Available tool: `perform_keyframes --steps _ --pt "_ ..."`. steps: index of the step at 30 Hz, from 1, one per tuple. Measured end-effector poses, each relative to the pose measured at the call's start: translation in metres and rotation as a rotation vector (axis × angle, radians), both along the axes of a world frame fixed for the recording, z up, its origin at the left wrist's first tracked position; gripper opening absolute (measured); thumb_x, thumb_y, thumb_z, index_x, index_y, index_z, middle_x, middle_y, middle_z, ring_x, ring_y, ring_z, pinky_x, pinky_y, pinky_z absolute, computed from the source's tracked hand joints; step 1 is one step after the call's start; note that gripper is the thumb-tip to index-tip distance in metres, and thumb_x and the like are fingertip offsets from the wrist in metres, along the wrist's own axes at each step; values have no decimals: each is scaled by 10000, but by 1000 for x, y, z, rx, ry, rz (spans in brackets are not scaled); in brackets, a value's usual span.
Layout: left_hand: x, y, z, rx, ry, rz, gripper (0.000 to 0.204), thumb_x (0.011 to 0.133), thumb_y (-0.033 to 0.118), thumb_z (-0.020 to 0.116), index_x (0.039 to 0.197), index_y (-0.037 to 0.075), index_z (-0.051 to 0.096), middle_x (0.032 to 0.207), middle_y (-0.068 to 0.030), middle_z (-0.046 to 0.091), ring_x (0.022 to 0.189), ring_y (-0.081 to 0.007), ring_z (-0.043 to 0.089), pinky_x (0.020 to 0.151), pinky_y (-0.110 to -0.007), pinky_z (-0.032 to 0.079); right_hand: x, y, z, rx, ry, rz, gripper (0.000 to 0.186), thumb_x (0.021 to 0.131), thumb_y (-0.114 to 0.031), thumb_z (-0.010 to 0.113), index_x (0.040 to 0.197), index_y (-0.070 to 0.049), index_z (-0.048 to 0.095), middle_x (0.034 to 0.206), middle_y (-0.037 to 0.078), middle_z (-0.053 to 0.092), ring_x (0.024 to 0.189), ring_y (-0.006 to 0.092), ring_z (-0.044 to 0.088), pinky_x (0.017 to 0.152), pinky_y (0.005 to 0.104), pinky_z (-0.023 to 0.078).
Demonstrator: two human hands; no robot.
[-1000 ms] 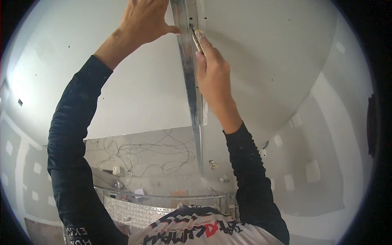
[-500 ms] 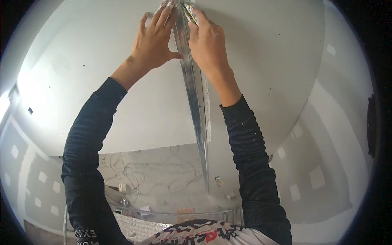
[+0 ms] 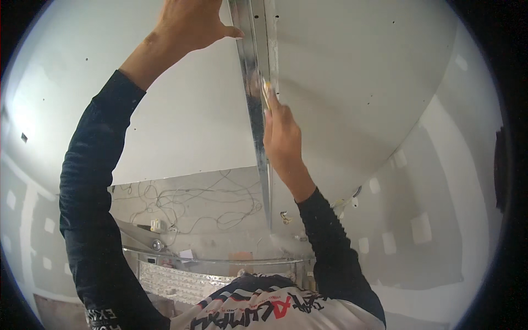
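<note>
My left hand is at the top of the view, thumb stretched out onto a long galvanised metal profile; its other fingers are cut off by the upper edge. My right hand is closed round a slim utility knife, its tip at the profile's right side. A narrow white strip with dark holes nearby runs beside the metal. Pale plasterboard panels lie on both sides of the profile, dotted with screw marks. Where the knife's tip meets the surface is blurred.
Low in the view are tangled cables on a dusty surface, a metal rail and a perforated white platform, partly behind my shirt. Grey walls with filler patches curve along both sides.
My right hand and knife have moved down along the profile from near the top. My left hand, lower half a second ago, is back at the upper edge, its fingertips out of view.
</note>
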State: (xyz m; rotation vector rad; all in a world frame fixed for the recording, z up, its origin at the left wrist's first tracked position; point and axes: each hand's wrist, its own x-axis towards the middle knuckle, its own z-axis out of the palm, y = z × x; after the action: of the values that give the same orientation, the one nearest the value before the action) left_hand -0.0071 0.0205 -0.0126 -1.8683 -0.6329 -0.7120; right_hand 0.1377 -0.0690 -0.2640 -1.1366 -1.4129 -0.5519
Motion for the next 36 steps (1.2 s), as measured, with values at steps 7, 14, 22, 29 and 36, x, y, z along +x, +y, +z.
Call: perform_keyframes --steps 7,14,22,29,36 --pt "8 -18 -26 -60 33 -138 1399 665 542 943 1624 -88 143 1718 -282 71 1602 -434 88 1290 -629 139 16 1 -18 -5 82 136 543 1011 -54 623 1531 -41 470 926 176 610 747 338 670 659 429 594" --pt "19 -30 -46 -270 11 -28 1494 614 630 933 1595 -156 126 1698 -349 23 1596 -483 23 1265 -693 79 10 -16 9 49 83 126 497 1014 -48 608 1496 -16 487 1033 227 656 880 403 701 736 485 590" --pt "17 -25 -46 -250 13 -60 1503 589 619 949 1615 -116 132 1711 -316 33 1600 -469 28 1267 -689 83 13 1 36 94 96 188 471 1009 -32 603 1471 -1 512 1049 240 671 931 409 696 813 492 570" --pt "15 -24 -51 -261 -15 -33 1535 578 644 946 1638 -70 96 1727 -273 -9 1615 -416 -38 1260 -714 27 8 2 -40 -50 147 162 509 1013 -39 610 1507 -20 491 1023 209 666 879 378 693 748 452 579" --pt "14 -26 -46 -236 -23 -63 1541 576 650 945 1639 -66 90 1733 -256 -2 1617 -407 -30 1250 -732 22 8 -36 -111 -187 167 147 510 1016 -35 606 1514 -27 495 966 194 662 818 334 695 691 415 584"
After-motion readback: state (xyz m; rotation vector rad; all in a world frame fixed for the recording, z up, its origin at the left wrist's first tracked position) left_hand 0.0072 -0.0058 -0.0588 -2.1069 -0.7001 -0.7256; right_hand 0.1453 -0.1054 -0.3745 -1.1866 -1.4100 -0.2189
